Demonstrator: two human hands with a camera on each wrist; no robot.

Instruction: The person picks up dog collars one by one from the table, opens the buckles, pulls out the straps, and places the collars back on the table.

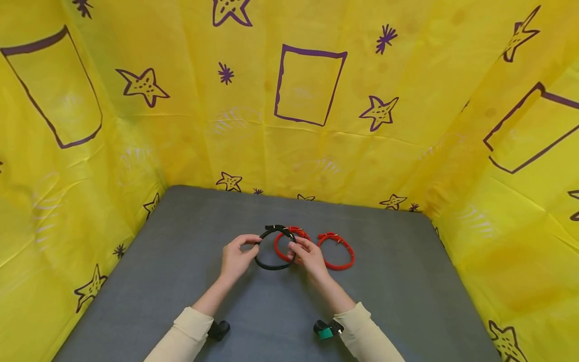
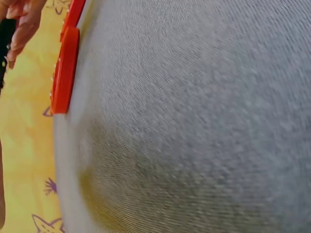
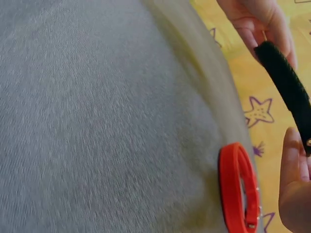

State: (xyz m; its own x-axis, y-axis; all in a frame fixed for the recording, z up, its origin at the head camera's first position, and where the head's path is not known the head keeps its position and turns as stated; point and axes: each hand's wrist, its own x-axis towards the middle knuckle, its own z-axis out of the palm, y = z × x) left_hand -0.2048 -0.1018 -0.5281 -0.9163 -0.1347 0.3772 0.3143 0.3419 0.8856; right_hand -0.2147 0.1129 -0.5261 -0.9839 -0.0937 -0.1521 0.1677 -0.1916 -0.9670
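Observation:
A black buckled collar, closed into a loop, is held up above the grey table between both hands. My left hand pinches its left side between thumb and fingers. At the loop's right side, my right hand pinches it near the metal fittings. In the right wrist view the black collar appears edge-on, raised off the surface. One red collar lies behind the black loop, partly covered by it and by the right hand. A second red collar lies flat just right of that hand, its buckle at the back.
The grey cloth-covered table is enclosed by yellow fabric walls with purple drawings at the back and both sides. A dark strap device is on the left wrist, and another with a green part on the right.

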